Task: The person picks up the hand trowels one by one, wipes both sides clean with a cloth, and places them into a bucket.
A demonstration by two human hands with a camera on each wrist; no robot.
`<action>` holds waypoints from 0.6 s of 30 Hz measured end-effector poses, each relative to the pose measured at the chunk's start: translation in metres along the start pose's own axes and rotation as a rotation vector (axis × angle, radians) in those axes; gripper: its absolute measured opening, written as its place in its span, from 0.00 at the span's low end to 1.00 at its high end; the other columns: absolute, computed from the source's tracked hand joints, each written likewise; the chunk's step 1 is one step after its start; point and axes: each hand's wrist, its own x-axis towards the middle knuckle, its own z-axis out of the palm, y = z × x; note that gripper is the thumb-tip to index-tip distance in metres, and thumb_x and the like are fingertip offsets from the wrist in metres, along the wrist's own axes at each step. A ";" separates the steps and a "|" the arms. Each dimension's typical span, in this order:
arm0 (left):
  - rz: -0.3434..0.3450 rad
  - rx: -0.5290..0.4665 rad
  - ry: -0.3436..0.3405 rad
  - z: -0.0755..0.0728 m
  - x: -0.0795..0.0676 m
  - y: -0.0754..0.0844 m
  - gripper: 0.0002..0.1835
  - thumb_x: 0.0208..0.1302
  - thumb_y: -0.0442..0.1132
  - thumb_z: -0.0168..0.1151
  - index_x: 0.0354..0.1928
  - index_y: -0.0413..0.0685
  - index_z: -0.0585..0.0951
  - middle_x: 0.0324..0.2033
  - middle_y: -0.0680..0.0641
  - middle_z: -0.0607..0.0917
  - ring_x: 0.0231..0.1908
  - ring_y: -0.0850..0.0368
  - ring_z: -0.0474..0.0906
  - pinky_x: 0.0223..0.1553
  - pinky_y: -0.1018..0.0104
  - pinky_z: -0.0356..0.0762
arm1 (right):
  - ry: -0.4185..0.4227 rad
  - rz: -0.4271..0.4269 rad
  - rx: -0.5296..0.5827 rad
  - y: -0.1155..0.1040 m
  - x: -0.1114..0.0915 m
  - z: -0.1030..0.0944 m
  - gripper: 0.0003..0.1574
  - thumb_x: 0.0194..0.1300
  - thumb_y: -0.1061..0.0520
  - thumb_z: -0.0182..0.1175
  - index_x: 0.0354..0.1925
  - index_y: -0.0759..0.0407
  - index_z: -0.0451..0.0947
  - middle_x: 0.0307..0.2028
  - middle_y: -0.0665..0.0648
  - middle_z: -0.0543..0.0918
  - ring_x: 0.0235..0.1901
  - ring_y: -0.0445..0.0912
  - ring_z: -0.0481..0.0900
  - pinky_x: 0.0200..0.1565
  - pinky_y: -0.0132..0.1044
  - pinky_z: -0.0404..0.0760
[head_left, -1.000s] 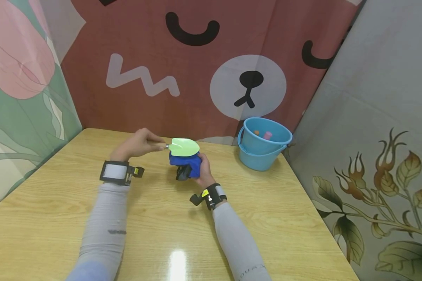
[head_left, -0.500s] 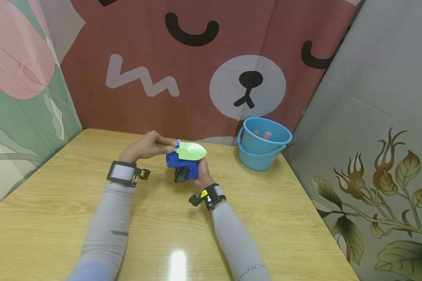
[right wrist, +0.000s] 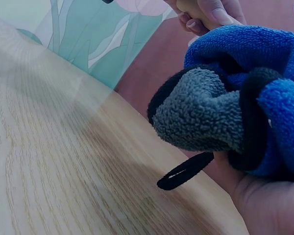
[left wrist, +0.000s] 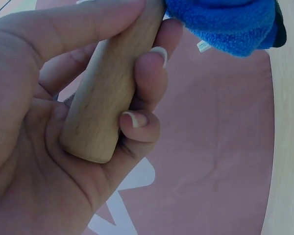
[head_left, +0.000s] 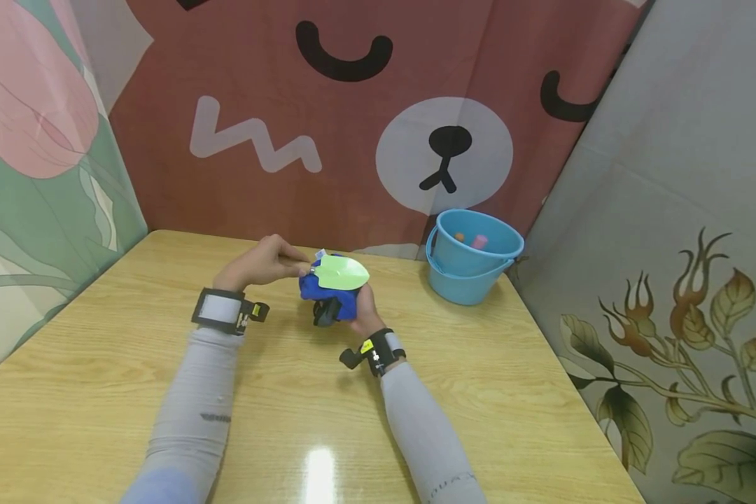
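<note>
A small hand trowel with a light green blade (head_left: 343,272) and a wooden handle (left wrist: 100,93) is in my left hand (head_left: 266,262), whose fingers curl round the handle. Its blade lies over a bunched blue and grey cloth (head_left: 335,294). My right hand (head_left: 367,313) grips that cloth from the right and below. In the right wrist view the terry cloth (right wrist: 198,110) shows a black trim and a black hanging loop (right wrist: 185,171). The left wrist view shows the blue cloth (left wrist: 230,27) at the top, by the far end of the handle.
A light blue bucket (head_left: 469,280) stands at the back right of the wooden table (head_left: 277,420), with a pink and an orange thing inside. Printed curtains (head_left: 258,203) hang behind the table and along both sides.
My left hand has moved right with the trowel, bringing the blade farther over the cloth. A small white tag on the cloth has come into view. The last half second shows hardly any movement.
</note>
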 end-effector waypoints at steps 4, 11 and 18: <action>-0.006 -0.002 -0.006 -0.001 -0.001 -0.001 0.16 0.66 0.36 0.70 0.54 0.37 0.86 0.50 0.38 0.88 0.50 0.44 0.87 0.53 0.46 0.83 | 0.007 0.014 -0.006 0.000 0.001 -0.001 0.29 0.79 0.38 0.33 0.49 0.49 0.78 0.38 0.44 0.86 0.39 0.36 0.83 0.44 0.30 0.82; 0.004 0.006 -0.016 -0.005 -0.004 -0.005 0.16 0.67 0.35 0.69 0.55 0.37 0.86 0.51 0.38 0.87 0.52 0.41 0.85 0.54 0.43 0.82 | -0.001 0.039 -0.004 0.000 0.001 -0.001 0.34 0.79 0.36 0.32 0.60 0.52 0.76 0.45 0.46 0.85 0.46 0.39 0.82 0.52 0.34 0.80; -0.028 0.028 -0.015 -0.012 -0.009 -0.009 0.15 0.67 0.35 0.69 0.53 0.39 0.87 0.52 0.37 0.87 0.53 0.39 0.85 0.55 0.42 0.81 | 0.050 0.086 -0.068 -0.001 -0.001 -0.002 0.31 0.76 0.41 0.33 0.58 0.56 0.73 0.42 0.49 0.81 0.42 0.40 0.79 0.45 0.33 0.80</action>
